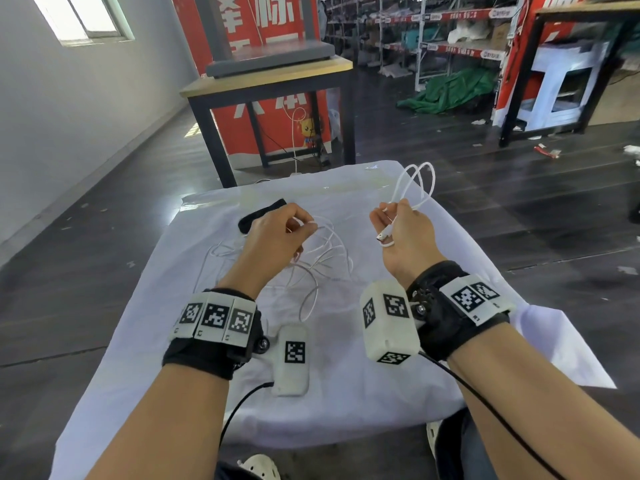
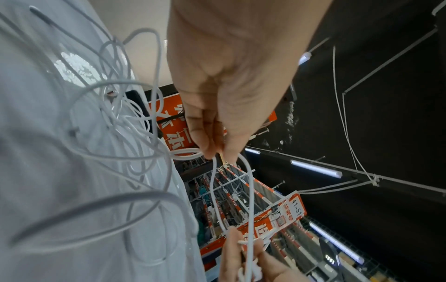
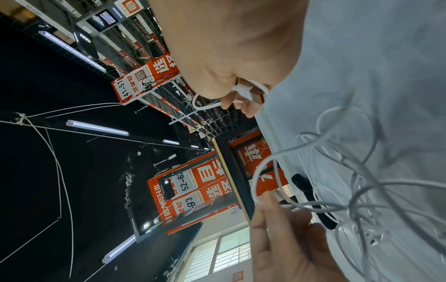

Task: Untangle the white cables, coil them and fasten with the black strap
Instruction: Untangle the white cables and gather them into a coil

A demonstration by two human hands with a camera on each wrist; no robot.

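A loose tangle of white cables (image 1: 311, 265) lies on the white cloth (image 1: 346, 393) that covers the table. My left hand (image 1: 304, 226) pinches one strand just above the tangle; the left wrist view shows thumb and fingertips (image 2: 207, 150) closed on that cable. My right hand (image 1: 394, 209) grips a few coiled loops (image 1: 420, 181) that stick up past the fingers, and a white connector (image 1: 384, 235) lies across its palm. Two strands run between the hands. The black strap (image 1: 259, 214) lies flat on the cloth just beyond my left hand, untouched.
Behind the cloth stands a wooden table with black legs (image 1: 266, 81) carrying a grey slab, in front of a red banner. A second dark-framed table (image 1: 571, 15) stands at the far right. Shelving and a green tarp (image 1: 450, 91) fill the back.
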